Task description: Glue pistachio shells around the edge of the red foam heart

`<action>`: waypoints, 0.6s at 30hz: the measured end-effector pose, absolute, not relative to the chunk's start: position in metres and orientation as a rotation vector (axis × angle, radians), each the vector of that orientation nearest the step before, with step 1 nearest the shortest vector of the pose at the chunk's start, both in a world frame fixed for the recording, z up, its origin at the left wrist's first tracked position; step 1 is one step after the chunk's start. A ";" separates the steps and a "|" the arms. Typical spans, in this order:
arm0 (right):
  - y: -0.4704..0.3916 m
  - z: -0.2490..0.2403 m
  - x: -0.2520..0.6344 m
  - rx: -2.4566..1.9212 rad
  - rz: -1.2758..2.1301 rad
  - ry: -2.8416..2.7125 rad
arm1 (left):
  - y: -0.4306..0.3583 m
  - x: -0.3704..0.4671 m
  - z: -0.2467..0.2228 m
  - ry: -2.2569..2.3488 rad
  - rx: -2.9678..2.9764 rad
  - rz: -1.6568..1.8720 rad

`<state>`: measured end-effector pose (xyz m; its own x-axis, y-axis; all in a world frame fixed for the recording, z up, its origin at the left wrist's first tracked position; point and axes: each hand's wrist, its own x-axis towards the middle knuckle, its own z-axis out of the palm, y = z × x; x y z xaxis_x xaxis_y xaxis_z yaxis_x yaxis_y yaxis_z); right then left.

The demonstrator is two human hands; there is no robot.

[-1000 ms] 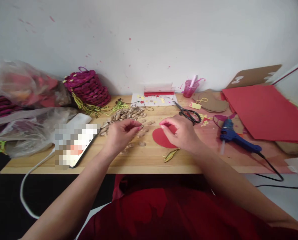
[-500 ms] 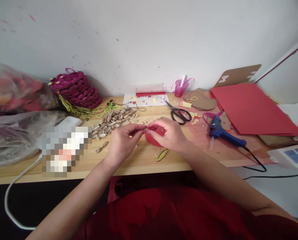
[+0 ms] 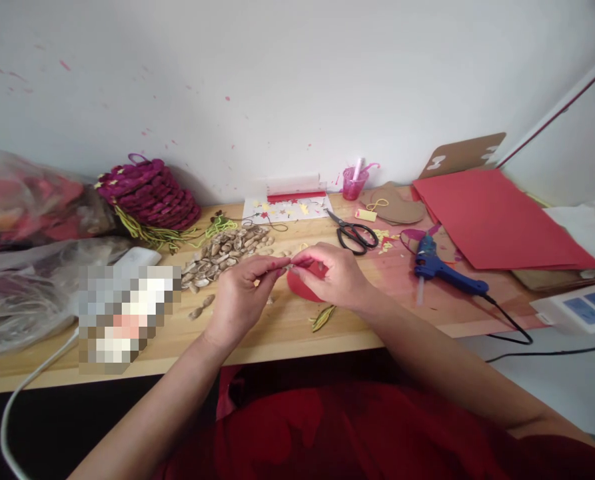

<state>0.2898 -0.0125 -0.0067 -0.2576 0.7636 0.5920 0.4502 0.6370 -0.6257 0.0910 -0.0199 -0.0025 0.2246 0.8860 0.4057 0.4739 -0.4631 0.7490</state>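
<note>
My left hand [image 3: 240,300] and my right hand [image 3: 337,277] meet fingertip to fingertip above the table. Both pinch at something very small between thumbs and forefingers, too hidden to name. Beneath the right hand lies a rounded piece of red paper [image 3: 303,287], partly covered by the fingers. A heap of peanut shells [image 3: 227,253] spreads just beyond the left hand, with a few loose ones [image 3: 201,307] beside its wrist. A small bundle of yellow and dark thread [image 3: 322,319] rests near the right wrist. Black-handled scissors [image 3: 354,235] lie behind the right hand.
A blue glue gun [image 3: 444,270] with a cord lies to the right, before red paper sheets [image 3: 502,220]. A pink cup [image 3: 354,183] and star cutouts [image 3: 287,209] are at the back. On the left stand a purple woven basket [image 3: 150,193] and plastic bags [image 3: 37,287].
The camera view has shifted slightly, so the table sits a little lower and further left. Both hands keep their fingertips pinched together, with only slight finger movement.
</note>
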 end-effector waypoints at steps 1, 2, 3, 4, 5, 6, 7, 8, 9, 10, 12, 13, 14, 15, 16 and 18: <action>-0.012 -0.007 0.290 -0.968 0.425 -1.896 | -0.020 0.092 -0.002 1.258 2.035 1.159; -0.012 -0.007 0.290 -0.976 0.441 -1.891 | -0.021 0.093 -0.001 1.273 2.034 1.166; -0.012 -0.007 0.289 -0.983 0.457 -1.888 | -0.021 0.094 0.000 1.287 2.031 1.172; -0.012 -0.007 0.289 -0.989 0.473 -1.886 | -0.022 0.095 0.000 1.302 2.027 1.176; -0.012 -0.007 0.289 -0.993 0.486 -1.887 | -0.022 0.095 0.000 1.316 2.025 1.180; -0.012 -0.008 0.289 -0.996 0.494 -1.889 | -0.023 0.096 0.000 1.328 2.027 1.183; -0.012 -0.008 0.288 -0.998 0.496 -1.893 | -0.024 0.097 0.000 1.335 2.035 1.185; -0.012 -0.008 0.288 -0.998 0.491 -1.898 | -0.026 0.098 -0.001 1.337 2.047 1.187; -0.012 -0.008 0.288 -0.994 0.482 -1.905 | -0.026 0.098 -0.002 1.331 2.057 1.189; -0.012 -0.008 0.289 -0.987 0.470 -1.913 | -0.027 0.099 -0.002 1.317 2.056 1.194; -0.012 -0.007 0.289 -0.954 0.441 -1.933 | -0.027 0.099 -0.002 1.273 1.979 1.196; -0.012 -0.007 0.290 -0.933 0.424 -1.937 | -0.027 0.098 -0.001 1.239 1.895 1.182; -0.012 -0.007 0.290 -0.909 0.411 -1.945 | -0.025 0.097 0.000 1.192 1.786 1.145; -0.011 -0.007 0.290 -0.883 0.395 -1.951 | -0.024 0.095 0.001 1.130 1.667 1.092; -0.011 -0.007 0.290 -0.857 0.381 -1.958 | -0.023 0.093 0.002 1.068 1.543 1.042; -0.010 -0.007 0.289 -0.806 0.353 -1.976 | -0.021 0.090 0.004 0.965 1.324 0.981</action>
<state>0.2892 -0.0103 -0.0072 -0.3422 0.6658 0.6630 0.3947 0.7422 -0.5416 0.0898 -0.0212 0.0038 0.3084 0.9513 -0.0022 -0.0175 0.0080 0.9998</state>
